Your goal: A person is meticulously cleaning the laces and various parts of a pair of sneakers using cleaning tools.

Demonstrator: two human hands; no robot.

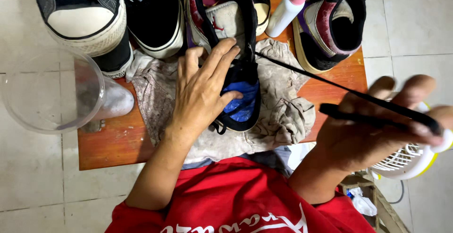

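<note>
The left hand (200, 91) lies flat in the middle of the frame, fingers spread and pressed down on a black sneaker (236, 72) with a bright blue mesh panel, gripping nothing but pinning the shoe. That sneaker rests on a crumpled, stained grey cloth (278, 110), soft and wrinkled, spread over a small reddish wooden table (108, 143). At right, the right hand (377, 129) is closed on a flat black shoelace (302, 72), which runs taut in a straight line up-left to the sneaker's throat; the lace's end lies across the fingers. Along the top edge sit more shoes: a black canvas high-top (85, 11) with a cream rubber toe cap at upper left, another black canvas shoe (155, 20) with white laces beside it, and a worn black, purple and maroon sneaker (330, 25) at upper right. A white plastic bottle (288, 8) with a pink cap leans between the shoes. At left, a clear round plastic tub (47, 91) overhangs the table edge; whether it holds anything is hard to tell. A white-and-yellow fan (415, 160) shows at lower right, over pale floor tiles (415, 20).
</note>
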